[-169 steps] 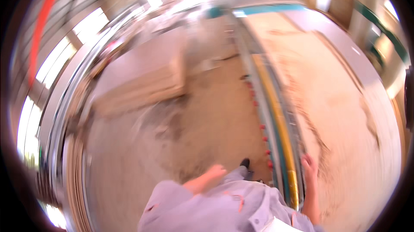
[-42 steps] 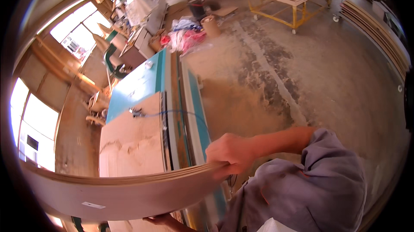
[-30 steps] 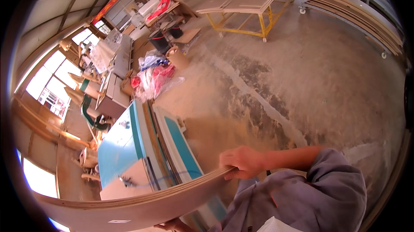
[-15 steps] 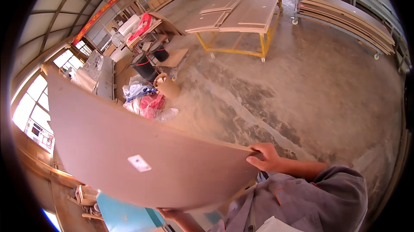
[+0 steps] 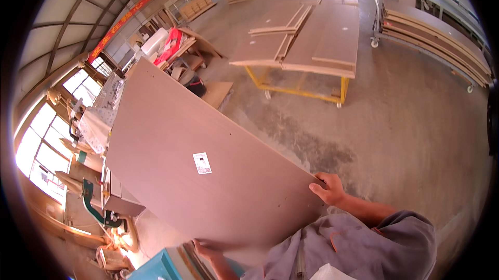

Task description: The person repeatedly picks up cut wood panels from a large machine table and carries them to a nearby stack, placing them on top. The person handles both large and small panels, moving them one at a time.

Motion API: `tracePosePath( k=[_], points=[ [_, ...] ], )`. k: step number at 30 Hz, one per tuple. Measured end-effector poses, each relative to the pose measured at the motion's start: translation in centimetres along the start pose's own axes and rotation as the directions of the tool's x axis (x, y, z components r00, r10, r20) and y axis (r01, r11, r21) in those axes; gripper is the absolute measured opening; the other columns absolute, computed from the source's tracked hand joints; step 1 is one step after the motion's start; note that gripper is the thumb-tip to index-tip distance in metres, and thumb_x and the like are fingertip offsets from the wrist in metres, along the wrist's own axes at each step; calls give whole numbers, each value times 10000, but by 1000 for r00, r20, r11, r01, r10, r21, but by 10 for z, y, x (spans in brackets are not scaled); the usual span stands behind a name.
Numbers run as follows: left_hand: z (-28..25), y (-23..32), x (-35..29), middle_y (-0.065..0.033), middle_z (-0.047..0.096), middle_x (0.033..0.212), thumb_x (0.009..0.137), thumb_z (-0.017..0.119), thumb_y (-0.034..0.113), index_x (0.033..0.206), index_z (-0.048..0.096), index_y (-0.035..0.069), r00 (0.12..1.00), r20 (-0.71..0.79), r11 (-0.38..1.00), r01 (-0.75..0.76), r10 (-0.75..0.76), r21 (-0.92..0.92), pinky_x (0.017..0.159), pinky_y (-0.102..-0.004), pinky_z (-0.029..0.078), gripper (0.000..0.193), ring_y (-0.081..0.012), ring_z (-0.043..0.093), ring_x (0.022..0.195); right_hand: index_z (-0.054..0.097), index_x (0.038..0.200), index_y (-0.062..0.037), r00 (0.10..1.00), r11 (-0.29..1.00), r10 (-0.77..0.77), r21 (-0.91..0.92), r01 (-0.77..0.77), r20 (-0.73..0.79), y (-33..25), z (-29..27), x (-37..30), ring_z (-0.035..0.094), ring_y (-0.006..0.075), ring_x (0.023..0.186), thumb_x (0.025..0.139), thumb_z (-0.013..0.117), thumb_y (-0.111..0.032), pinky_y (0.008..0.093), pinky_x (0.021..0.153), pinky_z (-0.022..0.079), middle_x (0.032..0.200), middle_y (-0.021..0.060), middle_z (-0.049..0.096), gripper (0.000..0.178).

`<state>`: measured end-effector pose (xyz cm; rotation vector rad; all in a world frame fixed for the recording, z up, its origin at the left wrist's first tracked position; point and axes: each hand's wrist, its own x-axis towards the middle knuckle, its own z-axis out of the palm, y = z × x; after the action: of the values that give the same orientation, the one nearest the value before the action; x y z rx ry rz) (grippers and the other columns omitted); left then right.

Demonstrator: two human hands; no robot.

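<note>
A large brownish-pink flat panel (image 5: 176, 129) with a small white label (image 5: 202, 163) on its face is held tilted in front of me, its far end pointing to the upper left. My right hand (image 5: 328, 189) is closed over the panel's right edge, thumb on the face and fingers over the edge. Near the lower edge, my left hand (image 5: 209, 253) grips the same panel; part of its fingers is hidden. Just left of that hand is a teal box-like surface (image 5: 156, 267).
Ahead stands a yellow-framed wheeled table (image 5: 301, 93) bearing several similar panels. A trolley (image 5: 375, 25) with stacked boards is at the far right. Beyond the panel's left side are a dark bucket (image 5: 195, 86) and a board (image 5: 217, 94) on the floor. A green machine part (image 5: 89, 202) stands at left.
The panel has turned, its far end shifting right and its face showing more fully. Both hands keep hold of it. The table and trolley now appear lower and farther right in view.
</note>
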<state>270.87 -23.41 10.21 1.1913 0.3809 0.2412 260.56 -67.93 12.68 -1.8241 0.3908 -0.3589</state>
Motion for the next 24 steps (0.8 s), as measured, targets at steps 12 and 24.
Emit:
tracePosePath(
  k=[12,24],
  points=[
    [346,-93,303,-105,537,1196,904,455,382,1231,516,47,946,242,972,233,-218,-34,913,-394,422,472,-264,510,1075,647,946,4,962,1000,20,11,-18,-273,30,-19,329,599,163,652,770,643,-252,315,613,469,726,138,632,311],
    [681,-183,507,-84,598,1109,909,531,338,1186,544,27,776,481,909,294,-407,294,901,-390,446,416,-247,576,1007,555,713,24,818,960,225,262,-95,-529,130,-39,619,397,57,608,770,603,-180,268,502,328,608,-39,432,216]
  ],
)
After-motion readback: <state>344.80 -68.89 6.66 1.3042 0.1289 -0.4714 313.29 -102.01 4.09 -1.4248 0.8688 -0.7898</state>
